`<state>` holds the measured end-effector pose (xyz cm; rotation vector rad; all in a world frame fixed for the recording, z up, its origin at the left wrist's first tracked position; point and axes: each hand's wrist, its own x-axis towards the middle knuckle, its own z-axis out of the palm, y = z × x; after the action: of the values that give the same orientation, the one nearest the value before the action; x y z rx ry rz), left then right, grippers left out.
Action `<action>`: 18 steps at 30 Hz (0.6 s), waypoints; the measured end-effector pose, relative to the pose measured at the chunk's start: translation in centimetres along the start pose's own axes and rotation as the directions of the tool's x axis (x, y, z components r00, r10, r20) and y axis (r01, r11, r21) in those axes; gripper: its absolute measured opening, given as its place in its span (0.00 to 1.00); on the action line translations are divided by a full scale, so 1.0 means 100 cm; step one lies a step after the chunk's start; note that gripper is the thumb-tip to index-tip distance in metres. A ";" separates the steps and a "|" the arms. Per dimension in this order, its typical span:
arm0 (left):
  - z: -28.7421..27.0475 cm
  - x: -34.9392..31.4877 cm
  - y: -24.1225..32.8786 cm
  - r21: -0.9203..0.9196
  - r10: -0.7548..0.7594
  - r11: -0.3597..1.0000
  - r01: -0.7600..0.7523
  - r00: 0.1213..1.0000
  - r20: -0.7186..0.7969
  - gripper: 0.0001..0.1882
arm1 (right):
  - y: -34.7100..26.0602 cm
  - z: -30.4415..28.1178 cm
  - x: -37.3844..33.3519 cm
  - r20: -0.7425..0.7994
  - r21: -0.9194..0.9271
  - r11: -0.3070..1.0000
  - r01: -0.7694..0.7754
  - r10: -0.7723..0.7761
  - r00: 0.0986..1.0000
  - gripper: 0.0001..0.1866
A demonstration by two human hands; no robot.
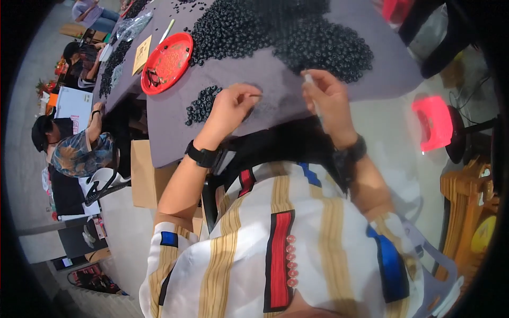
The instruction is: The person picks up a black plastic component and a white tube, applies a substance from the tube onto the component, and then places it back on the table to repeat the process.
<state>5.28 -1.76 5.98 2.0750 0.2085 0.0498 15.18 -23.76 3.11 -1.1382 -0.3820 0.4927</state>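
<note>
Over the near edge of the grey-covered table, my left hand (229, 110) is closed in a pinch. A small dark bit shows at its fingertips, too small to name. To its right, my right hand (330, 100) is closed around a slim white-handled tool (314, 95); the fingers hide much of it, so its kind is unclear. A small pile of black round beads (199, 106) with holes lies beside my left hand. Beyond my right hand spreads a large heap of the same beads (334, 47).
A red plate (192, 55) with dark scraps and small bits stands left of the heap (228, 26). Near it lie a pale-handled tool (168, 31) and a yellowish card (141, 54). Other people sit at the left. A pink stool (432, 123) is on the floor at right.
</note>
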 end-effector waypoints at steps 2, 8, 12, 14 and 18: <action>-0.005 0.008 -0.007 0.437 0.279 0.871 -0.226 0.958 -0.060 0.10 | -0.002 -0.001 0.001 -0.058 0.060 0.998 0.036 -0.032 0.998 0.12; -0.023 0.016 -0.004 0.657 0.196 0.715 -0.240 0.970 0.142 0.09 | -0.004 0.002 -0.001 -0.033 0.051 0.999 -0.004 0.005 0.999 0.13; -0.021 0.046 0.000 0.613 0.254 0.744 -0.267 0.961 0.110 0.10 | -0.006 0.004 0.001 -0.048 0.037 0.999 -0.016 0.018 0.999 0.13; -0.006 0.085 0.006 0.498 0.393 0.802 -0.330 0.919 -0.024 0.10 | -0.007 0.003 -0.001 -0.021 0.037 0.999 -0.029 0.030 0.999 0.13; 0.012 0.138 0.000 0.550 0.366 0.791 -0.268 0.927 -0.076 0.10 | -0.001 0.004 0.000 0.029 -0.005 1.000 -0.014 0.014 0.999 0.13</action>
<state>18.97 -0.46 4.65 2.6502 -0.0344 0.4331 14.97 -23.54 3.38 -1.1402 -0.4012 0.5216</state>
